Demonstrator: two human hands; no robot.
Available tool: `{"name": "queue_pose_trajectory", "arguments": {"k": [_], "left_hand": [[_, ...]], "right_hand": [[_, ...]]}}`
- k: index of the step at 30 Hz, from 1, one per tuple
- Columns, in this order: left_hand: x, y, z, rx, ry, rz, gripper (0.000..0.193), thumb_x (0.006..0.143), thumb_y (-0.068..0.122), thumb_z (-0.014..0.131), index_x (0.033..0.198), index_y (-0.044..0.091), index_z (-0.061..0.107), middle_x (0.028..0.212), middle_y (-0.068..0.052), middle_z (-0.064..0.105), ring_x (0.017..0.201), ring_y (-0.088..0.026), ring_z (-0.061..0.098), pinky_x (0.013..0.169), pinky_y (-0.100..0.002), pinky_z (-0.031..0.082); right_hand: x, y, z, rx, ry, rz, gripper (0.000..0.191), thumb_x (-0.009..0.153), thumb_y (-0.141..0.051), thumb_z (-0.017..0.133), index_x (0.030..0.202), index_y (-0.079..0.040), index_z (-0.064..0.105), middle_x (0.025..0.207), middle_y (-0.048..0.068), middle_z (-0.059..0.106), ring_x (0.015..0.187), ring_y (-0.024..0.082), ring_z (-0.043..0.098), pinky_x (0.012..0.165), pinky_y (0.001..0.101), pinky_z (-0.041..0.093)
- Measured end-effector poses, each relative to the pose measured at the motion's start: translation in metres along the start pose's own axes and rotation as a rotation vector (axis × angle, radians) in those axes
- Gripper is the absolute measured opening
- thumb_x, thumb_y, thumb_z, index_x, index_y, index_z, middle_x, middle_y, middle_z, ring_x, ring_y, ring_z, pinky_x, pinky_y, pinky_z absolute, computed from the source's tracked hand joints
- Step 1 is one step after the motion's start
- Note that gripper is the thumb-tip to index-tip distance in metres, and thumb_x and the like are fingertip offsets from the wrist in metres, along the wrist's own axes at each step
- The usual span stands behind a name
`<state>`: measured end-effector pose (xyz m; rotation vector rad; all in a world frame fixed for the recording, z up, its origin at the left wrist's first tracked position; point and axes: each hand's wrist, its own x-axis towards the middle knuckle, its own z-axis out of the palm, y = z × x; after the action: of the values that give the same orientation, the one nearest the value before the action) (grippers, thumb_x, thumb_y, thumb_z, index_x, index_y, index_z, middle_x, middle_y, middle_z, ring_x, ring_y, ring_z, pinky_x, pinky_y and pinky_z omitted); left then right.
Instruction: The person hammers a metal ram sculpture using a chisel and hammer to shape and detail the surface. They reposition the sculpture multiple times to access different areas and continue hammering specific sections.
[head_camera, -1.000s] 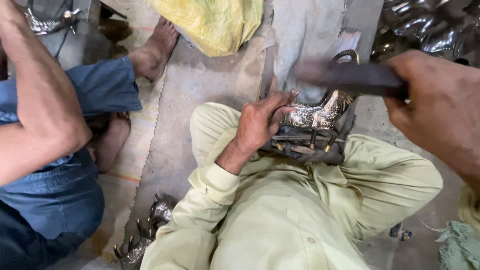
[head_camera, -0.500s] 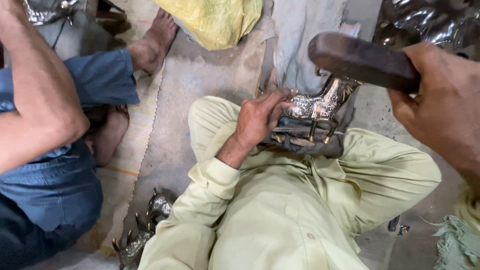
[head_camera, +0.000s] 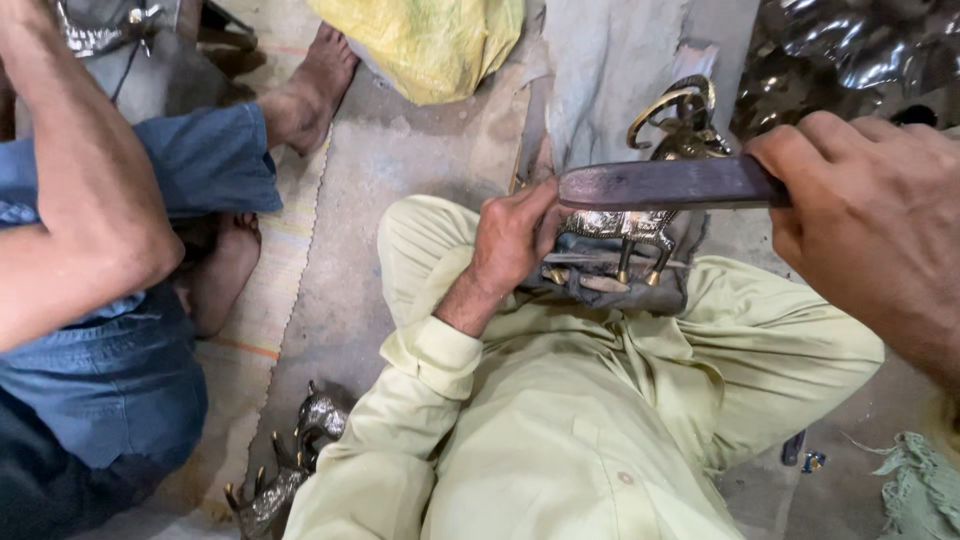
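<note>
Two hands are working: the left hand (head_camera: 515, 235) is pressing the shiny metal animal figure (head_camera: 640, 215) onto the lap, while the right hand (head_camera: 870, 215), wrapped around the dark wooden stick (head_camera: 665, 185), is swinging it lower than before, right above the figure.

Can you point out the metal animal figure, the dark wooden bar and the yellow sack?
metal animal figure (head_camera: 640, 222): head view, silvery body.
dark wooden bar (head_camera: 660, 186): head view, mid-length.
yellow sack (head_camera: 440, 40): head view, its middle.

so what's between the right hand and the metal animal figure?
In the head view, only the dark wooden bar: the right hand grips one end, and the rest stretches over the metal animal figure, which the left hand steadies.
</note>
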<state>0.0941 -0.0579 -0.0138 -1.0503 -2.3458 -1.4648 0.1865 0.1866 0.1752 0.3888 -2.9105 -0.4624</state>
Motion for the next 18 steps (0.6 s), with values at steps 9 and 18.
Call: {"name": "queue_pose_trajectory", "arguments": {"k": [9, 18], "left_hand": [[-0.004, 0.002, 0.001, -0.037, 0.067, 0.053, 0.029, 0.094, -0.004, 0.068, 0.120, 0.006, 0.064, 0.108, -0.012, 0.076, 0.094, -0.028, 0.078, 0.077, -0.038, 0.062], [-0.003, 0.006, -0.002, 0.004, 0.078, 0.011, 0.025, 0.091, -0.001, 0.072, 0.114, 0.008, 0.069, 0.092, -0.015, 0.073, 0.082, -0.035, 0.072, 0.068, -0.043, 0.057]], "right_hand": [[-0.002, -0.013, -0.007, 0.245, -0.041, 0.232, 0.023, 0.092, -0.012, 0.077, 0.113, -0.004, 0.069, 0.087, 0.011, 0.068, 0.072, 0.024, 0.069, 0.068, 0.0355, 0.054], [0.000, -0.014, 0.006, -0.057, 0.084, 0.015, 0.033, 0.073, -0.011, 0.080, 0.105, -0.010, 0.072, 0.084, 0.006, 0.069, 0.075, 0.023, 0.071, 0.069, 0.0363, 0.055]]}}
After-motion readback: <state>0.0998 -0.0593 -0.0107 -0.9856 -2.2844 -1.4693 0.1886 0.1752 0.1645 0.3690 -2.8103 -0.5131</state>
